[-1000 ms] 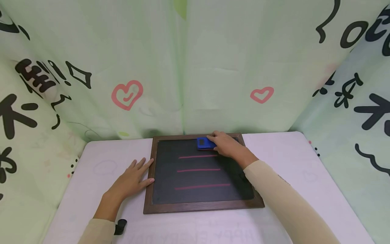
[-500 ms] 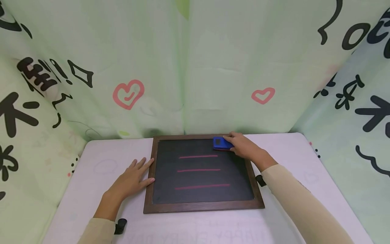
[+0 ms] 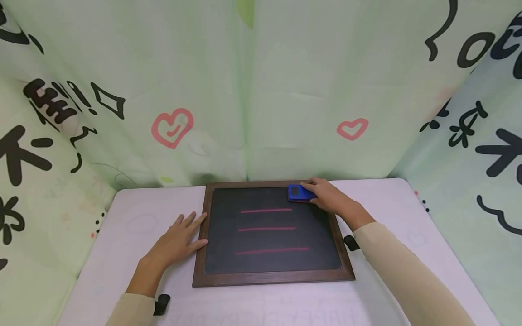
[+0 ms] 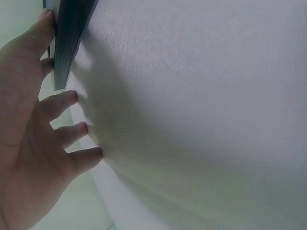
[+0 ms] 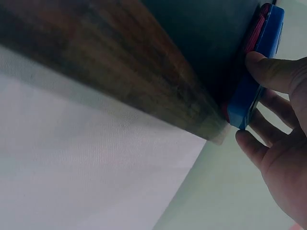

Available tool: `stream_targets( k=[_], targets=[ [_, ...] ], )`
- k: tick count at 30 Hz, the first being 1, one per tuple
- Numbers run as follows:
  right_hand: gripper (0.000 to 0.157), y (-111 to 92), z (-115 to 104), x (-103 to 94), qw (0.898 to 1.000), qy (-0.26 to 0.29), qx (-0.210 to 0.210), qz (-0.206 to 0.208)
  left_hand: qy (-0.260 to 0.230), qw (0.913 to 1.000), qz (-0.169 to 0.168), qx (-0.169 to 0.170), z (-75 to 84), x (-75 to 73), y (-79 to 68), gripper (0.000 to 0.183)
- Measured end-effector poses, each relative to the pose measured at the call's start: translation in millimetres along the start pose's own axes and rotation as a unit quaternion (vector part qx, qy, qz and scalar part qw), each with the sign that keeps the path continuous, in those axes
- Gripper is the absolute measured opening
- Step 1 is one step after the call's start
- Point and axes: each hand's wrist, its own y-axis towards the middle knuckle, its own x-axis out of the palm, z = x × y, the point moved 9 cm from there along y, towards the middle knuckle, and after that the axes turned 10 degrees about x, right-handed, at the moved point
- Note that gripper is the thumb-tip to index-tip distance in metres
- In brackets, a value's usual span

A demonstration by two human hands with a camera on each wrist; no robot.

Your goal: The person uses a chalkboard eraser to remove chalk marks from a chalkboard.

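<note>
A blackboard in a brown wooden frame lies flat on the white table, with three pink chalk lines across it. My right hand grips a blue chalkboard eraser at the board's top right corner. In the right wrist view, the thumb and fingers hold the eraser by its sides, its reddish underside against the board. My left hand lies with fingers spread at the board's left edge. The left wrist view has its thumb and index finger touching the frame, the other fingertips on the table.
The white table reaches out on both sides of the board. A pale green curtain with printed hearts and black lettering stands behind it and on both sides. A black strap sits at the left wrist.
My right hand has slid the eraser rightward along the board's top edge to the corner, slowing in the last half second. The left hand and the pink lines look the same.
</note>
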Motion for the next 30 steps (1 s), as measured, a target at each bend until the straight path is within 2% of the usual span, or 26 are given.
stream_targets(
  k=[5,11,20,30],
  targets=[
    [0.058,3,-6,1.1,1.000,0.008,-0.014,0.007,0.003,1.0000,-0.002,-0.002,-1.1,-0.3,-1.3,0.077],
    [0.059,11,-25,3.6,0.999,-0.001,-0.037,0.012,0.000,1.0000,-0.002,-0.002,-0.2,-0.7,-0.6,0.077],
    [0.061,31,-67,17.8,0.998,-0.028,-0.028,-0.045,-0.005,1.0000,-0.004,0.003,-0.6,4.0,-0.5,0.078],
    [0.061,63,-125,30.4,0.994,-0.067,-0.039,-0.072,-0.004,1.0000,-0.005,0.000,0.0,2.3,-0.8,0.078]
  ],
)
